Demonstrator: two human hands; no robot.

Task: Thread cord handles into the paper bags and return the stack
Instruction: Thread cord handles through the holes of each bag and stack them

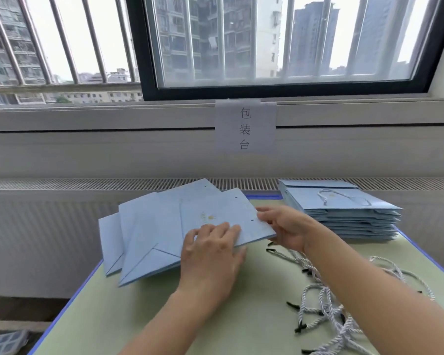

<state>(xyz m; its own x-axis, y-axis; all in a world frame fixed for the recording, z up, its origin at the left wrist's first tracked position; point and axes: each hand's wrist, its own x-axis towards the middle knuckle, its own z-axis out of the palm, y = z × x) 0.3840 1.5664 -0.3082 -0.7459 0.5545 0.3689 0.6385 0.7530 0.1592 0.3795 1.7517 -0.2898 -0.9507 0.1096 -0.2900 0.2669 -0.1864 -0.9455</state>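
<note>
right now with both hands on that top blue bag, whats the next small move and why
Probably lift the top bag off the fanned pile toward the loose cords. The right hand pinches its edge by the punched holes, the left hand rests on it, and no cord is threaded yet.

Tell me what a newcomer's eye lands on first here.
Two hands at the centre: the left hand presses flat on a fanned pile of flat light-blue paper bags, while the right hand pinches the top bag's edge. A neat stack of finished bags sits far right; white twisted cord handles sprawl near right.
</note>
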